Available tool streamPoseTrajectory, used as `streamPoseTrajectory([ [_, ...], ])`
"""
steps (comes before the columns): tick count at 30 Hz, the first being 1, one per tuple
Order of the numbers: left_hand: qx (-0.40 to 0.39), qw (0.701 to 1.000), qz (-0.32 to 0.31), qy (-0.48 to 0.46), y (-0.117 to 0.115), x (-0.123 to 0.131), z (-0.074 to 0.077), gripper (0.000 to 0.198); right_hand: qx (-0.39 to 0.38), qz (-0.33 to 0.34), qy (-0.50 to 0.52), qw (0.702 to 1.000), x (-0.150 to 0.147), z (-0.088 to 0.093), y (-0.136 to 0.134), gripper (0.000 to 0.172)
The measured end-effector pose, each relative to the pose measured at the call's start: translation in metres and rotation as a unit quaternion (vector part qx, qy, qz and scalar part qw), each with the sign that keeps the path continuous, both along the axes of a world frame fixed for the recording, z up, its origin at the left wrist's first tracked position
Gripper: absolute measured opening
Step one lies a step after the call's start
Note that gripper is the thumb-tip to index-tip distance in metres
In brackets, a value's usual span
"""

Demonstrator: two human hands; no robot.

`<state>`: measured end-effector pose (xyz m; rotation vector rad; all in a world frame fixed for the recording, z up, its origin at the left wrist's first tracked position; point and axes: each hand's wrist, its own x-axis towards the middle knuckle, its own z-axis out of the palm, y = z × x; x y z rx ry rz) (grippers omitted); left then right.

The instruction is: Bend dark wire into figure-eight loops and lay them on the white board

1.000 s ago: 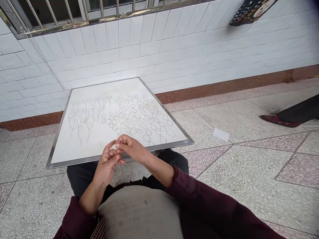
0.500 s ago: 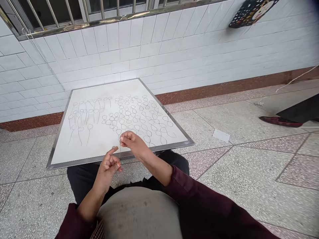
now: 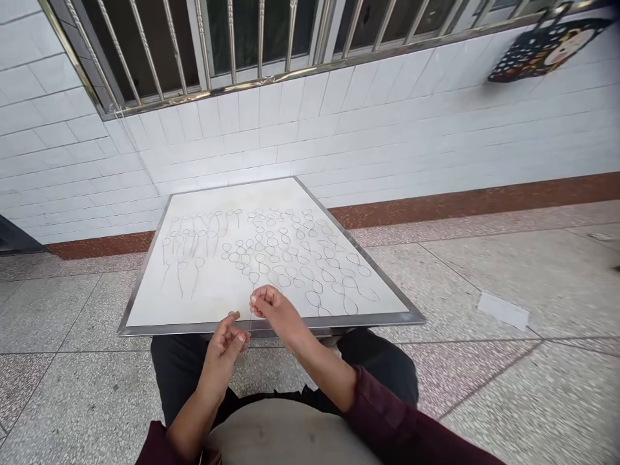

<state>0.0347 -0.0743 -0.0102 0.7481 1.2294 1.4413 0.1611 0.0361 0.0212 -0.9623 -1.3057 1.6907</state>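
A white-tiled wall (image 3: 387,129) fills the far side, with a barred metal window (image 3: 242,39) above it and a red-brown skirting strip along its foot. Speckled terrazzo floor (image 3: 484,387) spreads to the right. There a pale scrap of paper (image 3: 504,311) lies flat, well apart from the person. A dark, dotted bag (image 3: 542,48) hangs at the upper right, too blurred for any print on it to be made out.

A white board with a metal frame (image 3: 203,303) rests across the person's lap. Rows of thin wire loops (image 3: 290,258) lie on it: long-tailed single loops on the left, figure-eight shapes in the middle and on the right.

Over the board's near edge, the right hand (image 3: 274,310) is closed, with thumb and forefinger pinched on the top of a fine strand (image 3: 250,316). The strand's long axis runs almost straight up and down in the view. It points from that pinch toward the person's body and ends by the fingertips of the left hand (image 3: 225,342). The left hand sits just below, fingers loosely curled and thumb raised. Whether it grips the strand's lower end cannot be told.
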Motion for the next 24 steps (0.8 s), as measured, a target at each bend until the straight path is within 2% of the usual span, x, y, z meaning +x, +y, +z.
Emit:
streamPoseTrajectory([
  [3,0.005,0.999,0.002,-0.044,0.004,0.004,0.001,0.058,-0.005,0.039,-0.016,0.999,-0.008,-0.007,-0.011,0.029],
  [7,-0.005,0.998,0.009,-0.059,0.003,0.005,-0.005,0.063,-0.025,0.084,-0.032,0.996,-0.006,-0.010,-0.011,0.031],
  [13,-0.026,0.999,-0.014,-0.045,0.000,0.002,-0.012,0.069,-0.031,0.102,-0.051,0.993,0.000,-0.019,-0.007,0.032],
  [17,-0.037,0.999,-0.021,-0.025,0.000,0.000,-0.015,0.070,-0.042,0.089,-0.062,0.993,0.001,-0.028,-0.002,0.034],
  [20,-0.040,0.999,-0.011,-0.027,0.000,0.001,-0.017,0.071,-0.052,0.101,-0.072,0.991,0.000,-0.025,0.000,0.036],
  [24,-0.032,0.999,0.035,-0.022,0.001,-0.006,-0.011,0.066,-0.069,0.114,-0.063,0.989,0.002,-0.013,-0.002,0.046],
])
